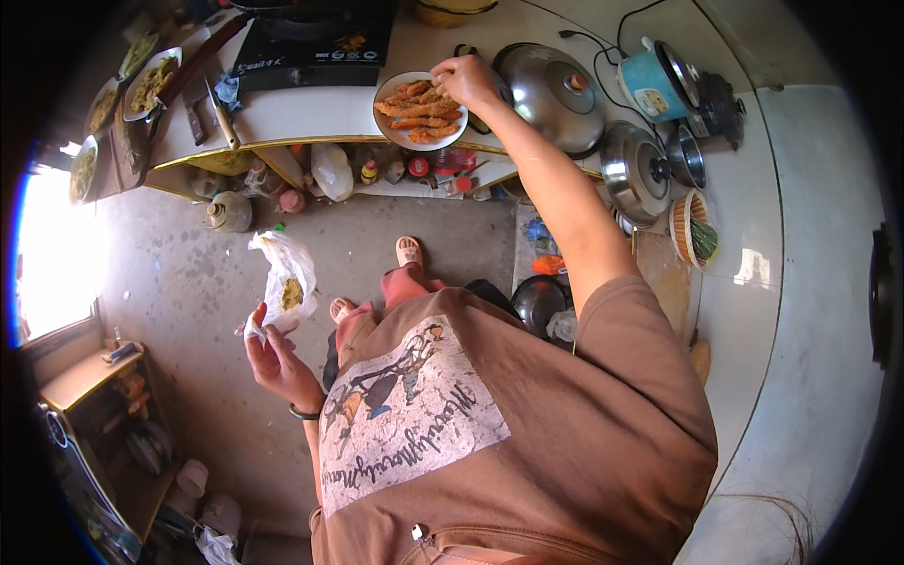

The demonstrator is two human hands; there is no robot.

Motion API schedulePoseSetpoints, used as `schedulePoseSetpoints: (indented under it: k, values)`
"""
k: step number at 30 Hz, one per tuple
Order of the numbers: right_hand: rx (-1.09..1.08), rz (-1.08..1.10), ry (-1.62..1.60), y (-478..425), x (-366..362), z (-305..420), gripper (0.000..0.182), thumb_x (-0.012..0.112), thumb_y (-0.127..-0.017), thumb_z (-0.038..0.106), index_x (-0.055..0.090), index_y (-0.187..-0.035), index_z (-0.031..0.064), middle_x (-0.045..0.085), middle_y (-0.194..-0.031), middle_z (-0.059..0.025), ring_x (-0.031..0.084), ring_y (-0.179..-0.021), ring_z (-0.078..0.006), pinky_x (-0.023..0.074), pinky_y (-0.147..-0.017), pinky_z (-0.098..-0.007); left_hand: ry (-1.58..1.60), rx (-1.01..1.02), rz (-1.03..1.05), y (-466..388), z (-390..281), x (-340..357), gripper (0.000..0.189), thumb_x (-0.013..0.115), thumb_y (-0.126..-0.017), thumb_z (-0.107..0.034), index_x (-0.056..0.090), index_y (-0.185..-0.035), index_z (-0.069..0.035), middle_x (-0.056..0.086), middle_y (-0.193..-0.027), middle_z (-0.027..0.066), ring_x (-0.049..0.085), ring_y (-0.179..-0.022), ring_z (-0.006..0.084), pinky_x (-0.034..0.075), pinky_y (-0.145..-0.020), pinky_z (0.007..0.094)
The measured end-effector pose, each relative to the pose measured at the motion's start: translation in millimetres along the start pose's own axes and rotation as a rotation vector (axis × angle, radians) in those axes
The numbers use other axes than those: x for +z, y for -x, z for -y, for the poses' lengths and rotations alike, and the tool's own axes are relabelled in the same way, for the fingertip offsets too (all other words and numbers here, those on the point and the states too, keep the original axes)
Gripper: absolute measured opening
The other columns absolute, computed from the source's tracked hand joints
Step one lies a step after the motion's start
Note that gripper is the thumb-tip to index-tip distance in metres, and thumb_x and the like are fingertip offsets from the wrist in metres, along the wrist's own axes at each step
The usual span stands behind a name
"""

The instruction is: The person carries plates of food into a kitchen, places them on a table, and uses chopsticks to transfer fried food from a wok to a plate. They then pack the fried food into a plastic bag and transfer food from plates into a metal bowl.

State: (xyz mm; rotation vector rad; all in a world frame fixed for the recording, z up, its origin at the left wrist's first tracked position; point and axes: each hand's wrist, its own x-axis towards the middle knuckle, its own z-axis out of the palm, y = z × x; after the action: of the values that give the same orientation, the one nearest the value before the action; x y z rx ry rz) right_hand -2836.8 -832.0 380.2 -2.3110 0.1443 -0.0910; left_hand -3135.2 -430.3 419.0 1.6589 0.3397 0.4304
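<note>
My left hand [277,357] holds a thin, clear plastic bag [293,247] by its edge, out over the floor. A clump of yellowish-brown powder [291,294] sits low in the bag. My right hand [467,79] reaches over the right rim of a white plate [421,145] at the counter's front edge. Its fingers are drawn together, pointing down at the food; whether anything is between the fingertips is too small to tell. Several golden-brown fried, coated strips [417,107] are piled on the plate.
Behind the plate stands a black induction cooktop [311,49]. Left of it lie a wooden-handled knife [224,120] and dishes of food [152,85]. A domed metal lid [547,99] and a blue rice cooker [653,81] are at right. Bottles and jars [371,171] fill the shelf below.
</note>
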Motion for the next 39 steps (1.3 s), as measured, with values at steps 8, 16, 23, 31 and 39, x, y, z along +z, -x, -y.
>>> schedulePoseSetpoints:
  k: [8,16,23,31,39]
  values:
    - [-0.085,-0.106,-0.058,-18,42,8,0.016,0.067,-0.077,0.013,0.078,-0.089,0.0121,0.074,-0.087,-0.01,0.073,-0.078,-0.0235,0.0566,-0.074,-0.0322,0.023,0.001,0.052,-5,0,5,0.027,0.051,-0.101,-0.004,0.057,-0.125,0.004,0.066,-0.123,0.011,0.062,-0.077,0.0086,0.042,-0.061,0.0193]
    - [0.087,-0.06,-0.07,-22,-5,-7,0.016,0.066,-0.084,0.005,0.075,-0.097,0.0033,0.075,-0.087,-0.0121,0.072,-0.071,-0.0185,0.0574,-0.07,-0.0301,0.015,0.005,0.058,-3,4,5,0.027,0.05,-0.101,-0.004,0.056,-0.125,0.005,0.065,-0.124,0.0117,0.062,-0.079,0.0086,0.042,-0.06,0.019]
    - [0.047,0.024,0.307,-13,-26,-28,0.018,0.068,-0.078,0.006,0.076,-0.093,0.0043,0.074,-0.085,-0.0144,0.074,-0.074,-0.0205,0.057,-0.076,-0.0301,0.006,0.012,0.086,-3,5,5,0.027,0.05,-0.1,-0.004,0.056,-0.125,0.005,0.065,-0.123,0.0123,0.062,-0.079,0.0079,0.042,-0.06,0.019]
    - [-0.007,-0.307,-0.17,-16,-24,0,0.019,0.056,-0.092,0.002,0.071,-0.103,-0.0051,0.074,-0.088,-0.0132,0.073,-0.074,-0.0171,0.0572,-0.067,-0.0276,0.001,0.01,0.076,-1,8,-1,0.027,0.05,-0.1,-0.003,0.056,-0.125,0.006,0.066,-0.123,0.0122,0.06,-0.078,0.0062,0.042,-0.06,0.0188]
    - [0.031,-0.406,-0.562,-30,7,6,0.015,0.06,-0.089,0.0,0.072,-0.095,-0.0048,0.074,-0.081,-0.0142,0.072,-0.07,-0.0196,0.0572,-0.062,-0.0276,0.01,-0.001,0.073,0,2,2,0.026,0.05,-0.101,-0.003,0.056,-0.125,0.006,0.066,-0.122,0.0128,0.054,-0.072,0.0047,0.043,-0.061,0.0191]
